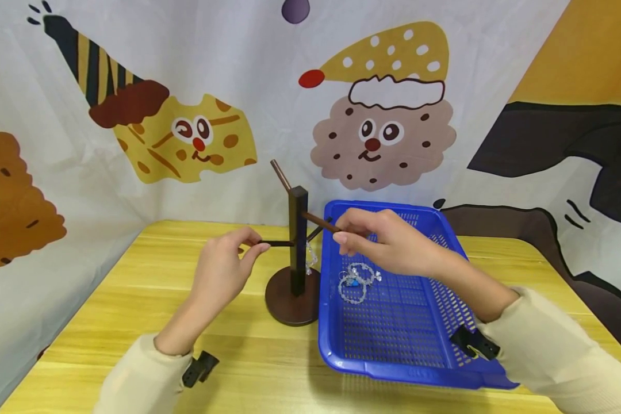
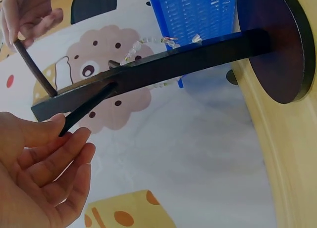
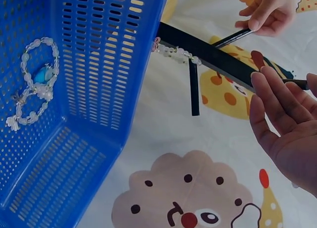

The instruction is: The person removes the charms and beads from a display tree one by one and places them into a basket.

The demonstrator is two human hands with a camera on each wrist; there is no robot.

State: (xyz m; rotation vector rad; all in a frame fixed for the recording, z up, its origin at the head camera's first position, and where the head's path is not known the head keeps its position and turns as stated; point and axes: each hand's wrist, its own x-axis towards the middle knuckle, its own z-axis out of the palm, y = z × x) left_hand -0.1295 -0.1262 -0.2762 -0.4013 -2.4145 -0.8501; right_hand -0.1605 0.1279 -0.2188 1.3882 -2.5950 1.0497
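Your left hand (image 1: 222, 261) pinches a peg of the jewelry stand (image 1: 296, 253); your right hand (image 1: 388, 241) pinches another beside the blue basket (image 1: 434, 368).

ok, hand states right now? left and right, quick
Left hand: pinches the tip of a peg on the wooden jewelry stand.
Right hand: fingers hold the end of another peg.
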